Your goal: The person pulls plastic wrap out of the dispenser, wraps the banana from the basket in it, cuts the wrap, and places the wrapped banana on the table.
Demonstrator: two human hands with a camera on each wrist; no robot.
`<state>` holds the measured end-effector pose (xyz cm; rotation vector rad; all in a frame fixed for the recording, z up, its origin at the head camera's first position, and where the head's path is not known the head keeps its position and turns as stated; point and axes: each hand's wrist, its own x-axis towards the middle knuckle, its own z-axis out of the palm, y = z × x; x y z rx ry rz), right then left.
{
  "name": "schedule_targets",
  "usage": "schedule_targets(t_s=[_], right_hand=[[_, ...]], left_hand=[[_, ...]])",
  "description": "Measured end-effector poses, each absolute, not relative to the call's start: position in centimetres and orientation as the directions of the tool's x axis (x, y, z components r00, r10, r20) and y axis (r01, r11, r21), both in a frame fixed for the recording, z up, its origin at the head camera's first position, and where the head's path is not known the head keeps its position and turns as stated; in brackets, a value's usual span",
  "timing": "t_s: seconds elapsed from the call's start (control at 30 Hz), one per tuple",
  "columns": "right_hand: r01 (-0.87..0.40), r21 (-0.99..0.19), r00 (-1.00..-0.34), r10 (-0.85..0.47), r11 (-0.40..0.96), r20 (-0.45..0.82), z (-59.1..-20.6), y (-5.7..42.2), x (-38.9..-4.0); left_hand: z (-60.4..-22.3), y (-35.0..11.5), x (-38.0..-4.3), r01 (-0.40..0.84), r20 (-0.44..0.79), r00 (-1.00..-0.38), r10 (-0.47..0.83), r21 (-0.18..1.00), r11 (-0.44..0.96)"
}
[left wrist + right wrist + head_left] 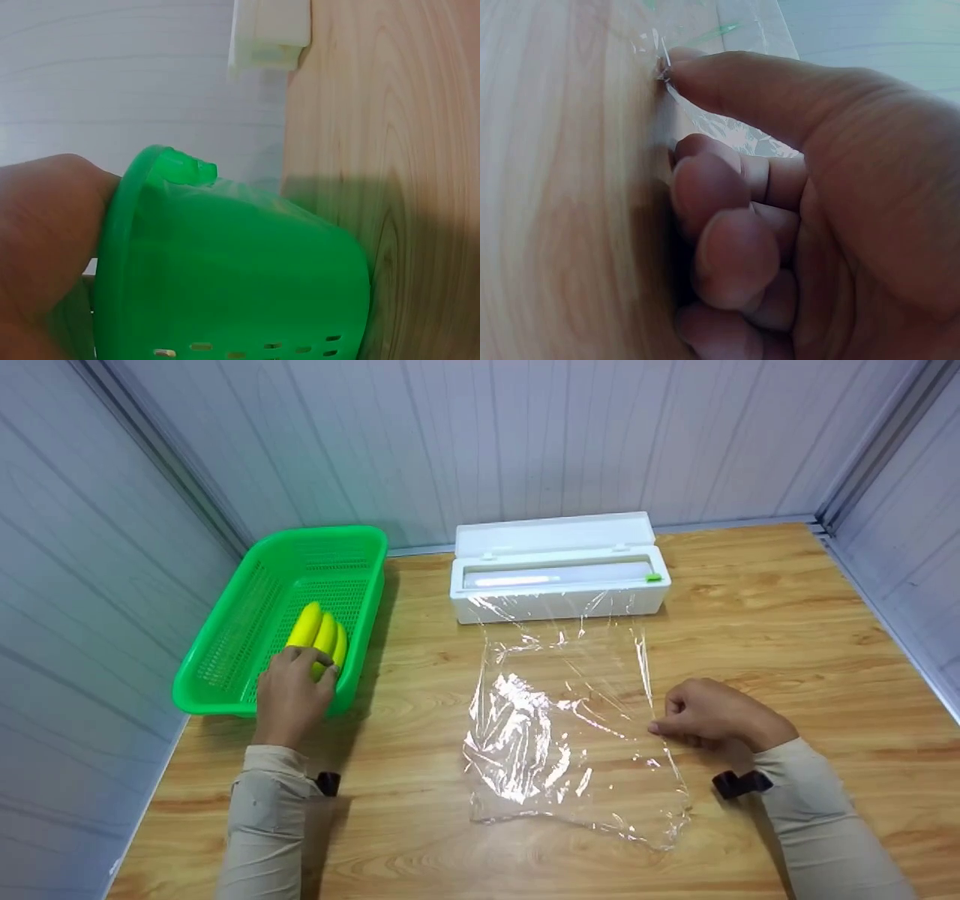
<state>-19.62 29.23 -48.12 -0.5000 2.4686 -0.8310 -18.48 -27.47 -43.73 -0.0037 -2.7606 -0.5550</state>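
A bunch of yellow bananas [325, 634] lies inside the green plastic basket [191, 679], and my left hand [296, 690] grips its near end from above. In the left wrist view the basket wall [240, 262] hides the bananas and most of the fingers. A sheet of clear cling film [555, 735] stretches from the white dispenser box [559, 606] towards me over the wooden table. My right hand [712, 711] pinches the film's right edge. In the right wrist view the film gathers at the tip of the thumb [727, 82], while the other fingers [739, 255] are curled.
The dispenser's lid [555, 534] stands open against the back wall [525, 442]. A small green slider [653, 577] sits at the right end of the box's front. Panelled walls border the wooden table [787, 622] at the back and both sides.
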Motion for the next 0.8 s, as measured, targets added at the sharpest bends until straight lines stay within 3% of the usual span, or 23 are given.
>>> schedule_targets(t_s=[0.4,0.8], right_hand=[[-0.179,-0.622,-0.817,-0.468,0.762,-0.338,-47.8,29.2,-19.6],[-0.160,-0.619,-0.824,-0.450,0.769,-0.345,-47.8,29.0,-19.6]], left_hand=[[-43.6,-28.7,-19.0,0.016,0.292,-0.948,-0.126,0.440,0.898],[-43.2,-29.8,-19.5,-0.176,0.061,-0.971,-0.230,0.465,0.868]])
